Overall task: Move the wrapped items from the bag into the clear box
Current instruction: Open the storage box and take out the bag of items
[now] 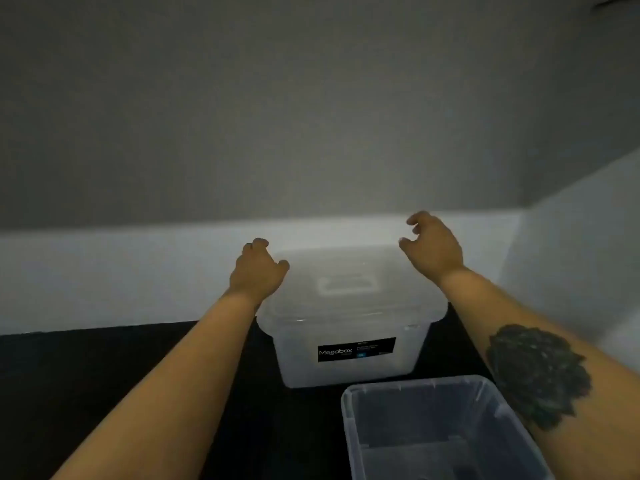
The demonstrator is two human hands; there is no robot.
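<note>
Open bin: nearest the camera, lower right of the frame, a clear lidless tub on the dark floor, looking empty.
Lidded box: clear plastic, centre of the frame, just behind the open bin and against the pale wall base, its lid on, with a moulded handle in the top and a black label on the front.
Bag and wrapped items: not in view.
Left hand: at the lid's left far corner, fingers curled over the edge; whether it truly grips, I cannot tell.
Right hand: above the lid's right far corner, fingers loosely curled, apart from the plastic, holding nothing.
Handling: the box looks stiff, smooth, probably light and slippery; the lid's rim corners or side clips seem the best hold.
Room: wall close behind, open bin close in front, floor open to the left.
</note>
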